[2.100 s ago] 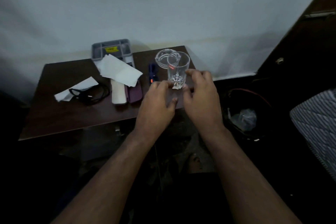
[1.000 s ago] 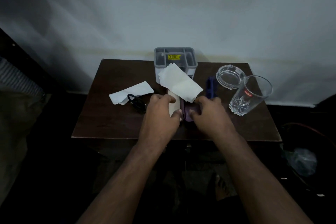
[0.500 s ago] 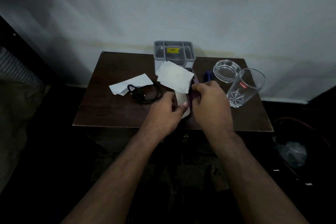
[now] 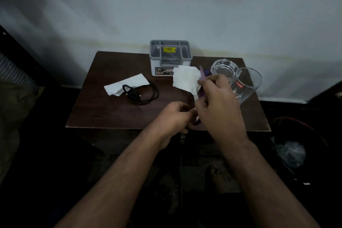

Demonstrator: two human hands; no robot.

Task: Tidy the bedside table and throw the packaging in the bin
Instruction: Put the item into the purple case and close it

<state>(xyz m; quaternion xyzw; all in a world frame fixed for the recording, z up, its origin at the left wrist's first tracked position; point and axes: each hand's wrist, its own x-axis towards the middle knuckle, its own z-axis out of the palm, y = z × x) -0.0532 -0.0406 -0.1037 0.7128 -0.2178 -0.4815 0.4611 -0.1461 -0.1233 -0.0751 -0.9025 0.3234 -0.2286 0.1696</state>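
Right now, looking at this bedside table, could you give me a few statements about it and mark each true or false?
1. The cable lies coiled on the table, partly over a white paper. True.
2. The glass is full of water. False: it looks empty.
3. The right hand holds a purple case with a tissue over it. True.
4. The grey organiser sits at the front edge of the table. False: it stands at the back, by the wall.
5. The left hand grips the cable. False: it is at the case's lower end.
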